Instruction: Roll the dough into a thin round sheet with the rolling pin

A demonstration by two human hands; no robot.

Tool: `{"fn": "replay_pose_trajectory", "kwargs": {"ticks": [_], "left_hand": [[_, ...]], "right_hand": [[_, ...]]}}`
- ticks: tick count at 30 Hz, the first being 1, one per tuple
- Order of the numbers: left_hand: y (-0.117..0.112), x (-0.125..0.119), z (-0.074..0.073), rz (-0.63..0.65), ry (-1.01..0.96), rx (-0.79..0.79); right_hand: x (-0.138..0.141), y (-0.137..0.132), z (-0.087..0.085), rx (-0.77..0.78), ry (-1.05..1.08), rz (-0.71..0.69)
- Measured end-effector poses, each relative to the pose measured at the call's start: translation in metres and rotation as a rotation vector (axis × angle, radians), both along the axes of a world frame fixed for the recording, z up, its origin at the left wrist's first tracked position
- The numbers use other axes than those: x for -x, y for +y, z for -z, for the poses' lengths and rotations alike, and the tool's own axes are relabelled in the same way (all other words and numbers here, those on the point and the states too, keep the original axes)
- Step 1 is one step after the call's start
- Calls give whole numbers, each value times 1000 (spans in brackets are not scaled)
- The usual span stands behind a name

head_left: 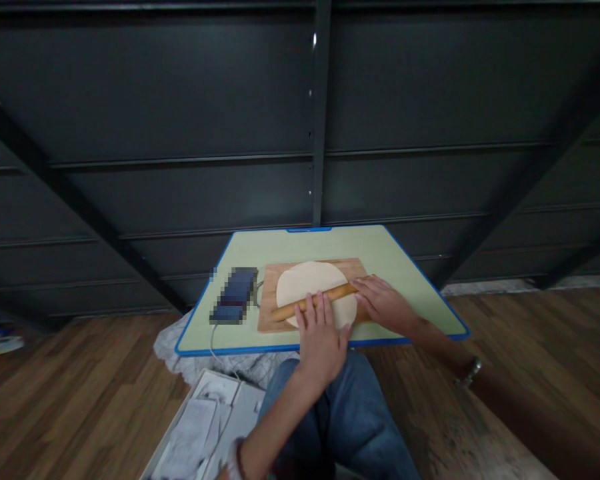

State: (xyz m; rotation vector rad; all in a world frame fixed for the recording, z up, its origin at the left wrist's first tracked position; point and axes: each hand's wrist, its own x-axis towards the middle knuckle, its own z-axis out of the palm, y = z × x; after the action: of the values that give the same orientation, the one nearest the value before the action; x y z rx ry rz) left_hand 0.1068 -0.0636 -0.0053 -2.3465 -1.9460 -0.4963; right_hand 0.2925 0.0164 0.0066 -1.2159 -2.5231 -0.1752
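Observation:
A round, flat sheet of pale dough [307, 275] lies on a wooden board [270, 288]. Across it, at a slant, rests a thin wooden rolling pin [337, 292], its left end nearer to me. My left hand [323, 343] is laid over the pin's middle with fingers stretched and apart, its thumb off to the right above the dough. At the pin's right end, my right hand [386, 307] has its fingers over the wood and its thumb on the near side, closed on it. Part of the dough's near edge is hidden by my left hand.
The board stands on a small pale green table [410, 287] with a blue rim. A blurred-out dark device [235, 297] with a cable lies left of the board. Below left is an open white box [247, 400] holding a pale cloth. A dark panelled wall [205, 93] rises behind.

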Motion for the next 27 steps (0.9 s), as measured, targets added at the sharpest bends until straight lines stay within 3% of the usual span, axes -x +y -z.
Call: {"fn": "replay_pose_trajectory", "kwargs": {"ticks": [7,20,27], "left_hand": [[61,40,-15,87,69,144],[173,45,-25,112,105,319],[220,47,-19,191,111,228]], "right_hand": [[13,30,11,7,22,34],[45,118,8,123,-47,239],[51,141,5,308,-44,346]]}}
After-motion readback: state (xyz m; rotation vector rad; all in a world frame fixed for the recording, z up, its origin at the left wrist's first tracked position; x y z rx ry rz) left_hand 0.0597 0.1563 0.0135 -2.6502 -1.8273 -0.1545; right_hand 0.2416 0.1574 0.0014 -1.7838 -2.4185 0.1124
